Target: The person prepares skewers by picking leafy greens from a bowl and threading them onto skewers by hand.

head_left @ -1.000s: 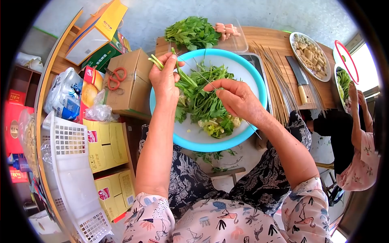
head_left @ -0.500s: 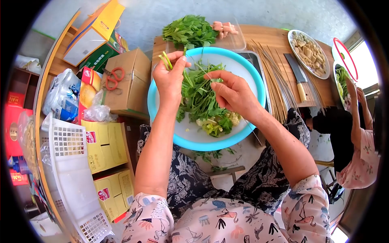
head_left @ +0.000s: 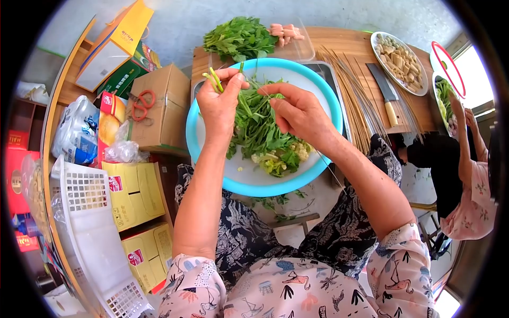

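My left hand (head_left: 220, 103) is closed around green stems (head_left: 213, 79) over the left part of a blue-rimmed round basin (head_left: 335, 116). Leafy greens (head_left: 257, 124) are heaped in the basin, with pale yellow-green pieces (head_left: 278, 163) at the lower side of the heap. Pinched between the fingers of my right hand (head_left: 302, 111) is a thin skewer (head_left: 331, 169); its long end passes under the hand and points down to the right. The skewer's other end reaches toward the stems, but whether it touches them is too small to tell.
Behind the basin lie a leafy bunch (head_left: 239, 38) and a tray of pink pieces (head_left: 286, 34). Skewers (head_left: 352, 98), a knife (head_left: 383, 87) and an oval plate (head_left: 397, 61) are at right, near a co-worker's hands (head_left: 466, 119). Scissors (head_left: 142, 106) and a carton (head_left: 167, 106) stand left.
My right hand has drawn closer to my left hand, bringing the skewer with it. The view has shifted slightly, so the basin and table appear a little further left.
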The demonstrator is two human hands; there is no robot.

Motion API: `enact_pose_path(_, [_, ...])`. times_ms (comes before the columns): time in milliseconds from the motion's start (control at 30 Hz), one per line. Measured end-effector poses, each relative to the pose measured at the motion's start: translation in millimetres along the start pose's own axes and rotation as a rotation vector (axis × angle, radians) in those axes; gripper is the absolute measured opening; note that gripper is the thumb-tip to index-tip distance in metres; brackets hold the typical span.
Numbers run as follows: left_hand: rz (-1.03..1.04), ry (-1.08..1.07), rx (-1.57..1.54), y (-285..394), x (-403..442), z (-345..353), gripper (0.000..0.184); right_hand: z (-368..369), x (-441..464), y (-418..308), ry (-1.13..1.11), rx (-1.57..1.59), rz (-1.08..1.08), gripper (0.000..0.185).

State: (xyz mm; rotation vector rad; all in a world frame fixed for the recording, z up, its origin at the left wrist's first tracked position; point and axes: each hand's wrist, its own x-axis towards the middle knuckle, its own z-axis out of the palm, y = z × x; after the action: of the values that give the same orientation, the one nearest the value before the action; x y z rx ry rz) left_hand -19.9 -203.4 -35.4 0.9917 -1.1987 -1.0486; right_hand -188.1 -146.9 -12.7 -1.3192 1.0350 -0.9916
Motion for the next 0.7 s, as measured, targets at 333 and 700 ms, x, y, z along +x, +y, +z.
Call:
enact_pose_path(333, [-0.015,0.003,-0.019,0.3,-0.5,0.4,0.011,-0.1,-0.8,-0.1,-0.007,-0.046,-0.014,0.027])
enact_pose_path(700, [-0.022,0.003,-0.018,-0.5,-0.4,0.6,0.011,-1.5,-0.2,0.5,0.001,-0.063,-0.031,0.028])
